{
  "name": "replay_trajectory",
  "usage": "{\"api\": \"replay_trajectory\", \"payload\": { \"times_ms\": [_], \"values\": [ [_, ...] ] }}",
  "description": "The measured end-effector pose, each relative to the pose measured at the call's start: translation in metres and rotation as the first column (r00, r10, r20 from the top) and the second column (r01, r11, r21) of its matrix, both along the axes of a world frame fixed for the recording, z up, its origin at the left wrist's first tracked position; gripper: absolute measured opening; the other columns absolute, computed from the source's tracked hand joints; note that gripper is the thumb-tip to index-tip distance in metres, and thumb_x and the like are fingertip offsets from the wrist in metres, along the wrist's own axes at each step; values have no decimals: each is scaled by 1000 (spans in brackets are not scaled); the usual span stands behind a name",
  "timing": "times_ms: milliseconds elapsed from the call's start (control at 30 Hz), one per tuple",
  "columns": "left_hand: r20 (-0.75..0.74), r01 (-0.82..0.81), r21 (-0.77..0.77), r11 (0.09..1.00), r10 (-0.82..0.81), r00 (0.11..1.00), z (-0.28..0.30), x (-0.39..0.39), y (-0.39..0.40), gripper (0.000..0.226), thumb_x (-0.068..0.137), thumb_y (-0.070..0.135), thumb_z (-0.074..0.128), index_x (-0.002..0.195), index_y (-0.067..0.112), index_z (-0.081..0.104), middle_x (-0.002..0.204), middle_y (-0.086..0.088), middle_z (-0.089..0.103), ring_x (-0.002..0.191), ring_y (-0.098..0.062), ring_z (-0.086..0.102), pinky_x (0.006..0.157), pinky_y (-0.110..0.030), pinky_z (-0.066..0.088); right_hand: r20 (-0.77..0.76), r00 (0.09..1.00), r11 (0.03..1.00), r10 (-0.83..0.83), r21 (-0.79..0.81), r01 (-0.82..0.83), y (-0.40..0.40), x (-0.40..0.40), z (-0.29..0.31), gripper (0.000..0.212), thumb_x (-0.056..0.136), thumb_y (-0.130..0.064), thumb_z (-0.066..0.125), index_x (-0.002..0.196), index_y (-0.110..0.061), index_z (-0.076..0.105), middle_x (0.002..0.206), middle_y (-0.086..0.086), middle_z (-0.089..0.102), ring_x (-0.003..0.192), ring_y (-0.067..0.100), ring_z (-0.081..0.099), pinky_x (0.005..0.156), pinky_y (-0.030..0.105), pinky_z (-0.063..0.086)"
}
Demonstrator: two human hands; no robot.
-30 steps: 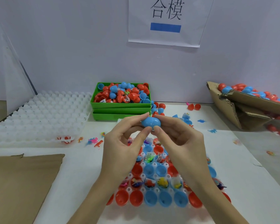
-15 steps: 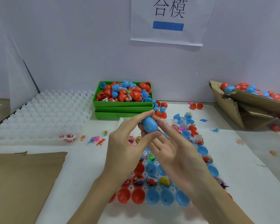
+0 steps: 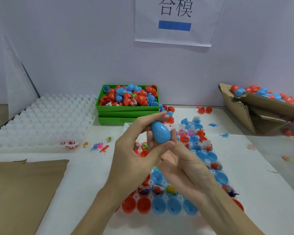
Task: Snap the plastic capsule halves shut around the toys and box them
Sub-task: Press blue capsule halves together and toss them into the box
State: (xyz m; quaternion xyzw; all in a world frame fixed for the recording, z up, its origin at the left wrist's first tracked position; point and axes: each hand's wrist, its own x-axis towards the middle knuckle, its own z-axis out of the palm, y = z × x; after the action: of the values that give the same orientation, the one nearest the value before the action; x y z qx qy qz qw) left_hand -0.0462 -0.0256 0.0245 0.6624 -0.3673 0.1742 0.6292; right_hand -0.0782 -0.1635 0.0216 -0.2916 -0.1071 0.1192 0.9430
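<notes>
Head view, reading from nine o'clock to three: a brown cardboard sheet (image 3: 22, 187) lies on the bench (image 3: 85, 167) at eight o'clock, with one empty white cell tray (image 3: 41, 119) behind it at ten. A few loose toys (image 3: 98, 146) are scattered just right of that tray. At twelve sit stacked green bins (image 3: 127, 111), the top one heaped with red and blue capsule halves, too many for me to count.

At centre I see my left hand (image 3: 132, 155) with forefinger and thumb curled round one closed blue capsule (image 3: 160, 132), pinching it at both ends. My right hand (image 3: 182, 160) lies palm up just beneath, fingers loosely extended and touching the capsule's lower side, gripping nothing that I can make out. The capsule's long axis runs from eleven o'clock down to five, narrow end away from me. It looks snapped shut, so I judge boxing comes next.

Below the hands a filled tray (image 3: 176, 200) holds red and blue halves, some with toys in them; five are in the nearest row.

The open cardboard box (image 3: 255, 106) stands at two o'clock, well apart from the capsule, partly filled with closed capsules. It lies on the right hand's side, so that hand is the nearer one for the carry.
</notes>
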Motion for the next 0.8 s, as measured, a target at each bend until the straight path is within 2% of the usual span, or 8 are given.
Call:
{"api": "replay_trajectory", "payload": {
  "times_ms": [67, 133, 233, 367, 467, 633, 733, 800],
  "values": [
    [57, -56, 21, 998, 54, 997, 0, -1, -1, 50, 92, 24, 77, 139, 16, 62, 133, 9, 69, 131, -19, 62, 108, -27, 48, -66, 998, 998, 4, 67, 1, 4, 0, -4, 35, 113, -18, 43, 127, -6, 72, 131, 11, 68, 126, 19, 63, 108, 28, 47],
    [127, -121, 45, 992, 114, 985, 0, -1, -2, 44, 92, 24, 76, 133, 10, 65, 129, 4, 70, 127, -19, 63, 106, -26, 49, -107, 994, 994, -2, 109, 14, 6, 1, -7, 32, 111, -14, 46, 126, -2, 71, 130, 15, 67, 124, 23, 63, 109, 30, 46],
    [172, -170, 55, 984, 158, 972, -2, 0, -3, 35, 94, 23, 75, 125, 7, 69, 122, 1, 70, 121, -19, 65, 103, -26, 49, -138, 990, 986, 9, 168, 15, 5, -1, -10, 24, 99, -2, 65, 121, 5, 71, 127, 21, 67, 117, 30, 67, 105, 32, 52],
    [183, -188, 59, 980, 174, 968, -3, 0, -2, 33, 93, 22, 75, 121, 7, 70, 118, 2, 71, 117, -18, 66, 100, -25, 50, -158, 987, 971, -2, 235, 40, 4, -3, -11, 33, 77, 12, 83, 108, 5, 77, 119, 25, 70, 107, 35, 72, 93, 36, 60],
    [160, -172, 49, 984, 163, 974, -2, -1, -2, 32, 92, 23, 75, 120, 8, 70, 117, 4, 71, 116, -17, 67, 98, -24, 51, -140, 990, 982, -20, 183, 46, 3, -3, -8, 31, 77, 7, 84, 107, 2, 78, 120, 22, 71, 110, 31, 72, 95, 34, 58],
    [114, -141, 42, 989, 135, 984, -1, -2, -2, 31, 93, 23, 77, 120, 9, 71, 117, 6, 72, 117, -17, 67, 94, -21, 50, -54, 998, 999, -29, 39, 31, -1, -4, -2, 18, 93, -7, 73, 110, -6, 81, 120, 13, 74, 118, 21, 69, 99, 27, 53],
    [100, -120, 33, 992, 116, 988, 0, -2, -3, 31, 95, 21, 75, 123, 9, 69, 121, 6, 71, 121, -18, 66, 97, -22, 50, -61, 997, 999, -51, -7, 51, -2, -3, -1, 21, 101, -12, 65, 115, -5, 78, 121, 12, 73, 118, 20, 68, 99, 28, 53],
    [62, -101, 44, 994, 98, 993, -1, -1, -4, 31, 97, 20, 71, 126, 10, 67, 124, 6, 70, 125, -17, 64, 102, -23, 49, -59, 996, 998, -67, -8, 67, -2, -2, -1, 23, 96, -12, 72, 116, -4, 77, 125, 13, 72, 122, 21, 67, 98, 27, 54]
  ]
}}
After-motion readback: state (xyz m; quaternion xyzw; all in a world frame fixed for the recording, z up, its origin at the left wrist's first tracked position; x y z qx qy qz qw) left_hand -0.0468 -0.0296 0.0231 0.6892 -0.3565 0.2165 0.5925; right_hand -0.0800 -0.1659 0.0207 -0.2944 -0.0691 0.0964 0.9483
